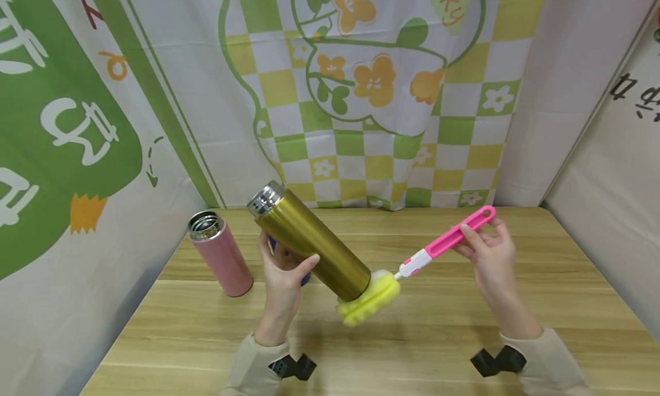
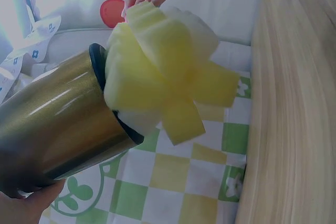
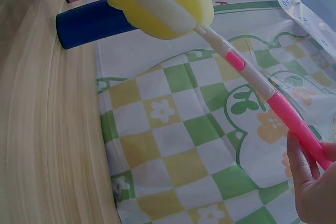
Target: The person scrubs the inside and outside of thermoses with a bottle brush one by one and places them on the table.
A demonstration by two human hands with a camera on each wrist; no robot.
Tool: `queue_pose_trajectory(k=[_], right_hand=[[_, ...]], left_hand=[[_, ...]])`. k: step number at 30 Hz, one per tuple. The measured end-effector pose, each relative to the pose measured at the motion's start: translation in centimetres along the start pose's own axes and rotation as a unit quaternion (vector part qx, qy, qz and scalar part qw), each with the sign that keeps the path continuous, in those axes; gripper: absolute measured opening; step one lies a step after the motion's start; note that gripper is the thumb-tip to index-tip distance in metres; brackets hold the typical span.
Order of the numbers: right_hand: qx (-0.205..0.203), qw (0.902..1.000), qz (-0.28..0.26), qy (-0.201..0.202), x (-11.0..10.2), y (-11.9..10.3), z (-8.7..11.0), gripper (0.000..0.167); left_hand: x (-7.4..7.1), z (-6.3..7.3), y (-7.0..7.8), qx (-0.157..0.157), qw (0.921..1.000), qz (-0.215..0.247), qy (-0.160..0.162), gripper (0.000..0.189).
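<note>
My left hand grips a gold vacuum flask round its body. The flask is tilted, its lidless steel neck up to the left and its base low to the right. Between thumb and fingers, my right hand holds a bottle brush by its pink handle. The brush's yellow and white sponge head lies against the flask's base in the head view. From the left wrist, the sponge covers much of the dark base rim.
An open pink flask stands on the wooden table at the left. A dark blue flask stands behind the gold one, mostly hidden in the head view. A patterned cloth hangs along the table's back edge.
</note>
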State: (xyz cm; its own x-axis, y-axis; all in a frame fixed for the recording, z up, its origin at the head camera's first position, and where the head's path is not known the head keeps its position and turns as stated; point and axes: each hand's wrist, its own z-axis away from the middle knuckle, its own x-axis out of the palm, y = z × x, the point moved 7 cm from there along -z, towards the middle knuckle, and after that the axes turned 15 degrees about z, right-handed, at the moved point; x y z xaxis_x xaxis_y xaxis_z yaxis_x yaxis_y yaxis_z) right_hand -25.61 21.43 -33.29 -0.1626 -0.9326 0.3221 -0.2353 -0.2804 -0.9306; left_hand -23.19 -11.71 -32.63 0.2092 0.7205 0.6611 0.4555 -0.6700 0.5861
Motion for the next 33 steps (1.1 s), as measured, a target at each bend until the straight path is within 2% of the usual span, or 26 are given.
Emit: queue_pose_trajectory(k=[10, 21, 26, 30, 33], right_hand=[[-0.007, 0.9996, -0.027, 0.0, -0.8, -0.2, -0.1, 0.04], [-0.024, 0.9974, -0.067, 0.009, -2.3, -0.8, -0.4, 0.04], [-0.027, 0.9951, -0.091, 0.028, -3.6, -1.0, -0.6, 0.039], [-0.017, 0.9931, -0.106, 0.046, -4.9, -0.9, -0.6, 0.04], [-0.007, 0.9924, -0.111, 0.052, -5.6, -0.8, -0.6, 0.04]], left_hand=[[-0.2, 0.2, 0.0, 0.02, 0.9995, -0.024, -0.011, 0.091], [-0.8, 0.5, 0.0, 0.006, 0.996, -0.087, -0.019, 0.094], [-1.0, 0.5, -0.1, 0.005, 0.995, -0.098, -0.02, 0.095], [-1.0, 0.5, -0.3, 0.013, 0.9928, -0.113, -0.038, 0.095], [-1.2, 0.4, -0.8, 0.011, 0.9909, -0.128, -0.041, 0.097]])
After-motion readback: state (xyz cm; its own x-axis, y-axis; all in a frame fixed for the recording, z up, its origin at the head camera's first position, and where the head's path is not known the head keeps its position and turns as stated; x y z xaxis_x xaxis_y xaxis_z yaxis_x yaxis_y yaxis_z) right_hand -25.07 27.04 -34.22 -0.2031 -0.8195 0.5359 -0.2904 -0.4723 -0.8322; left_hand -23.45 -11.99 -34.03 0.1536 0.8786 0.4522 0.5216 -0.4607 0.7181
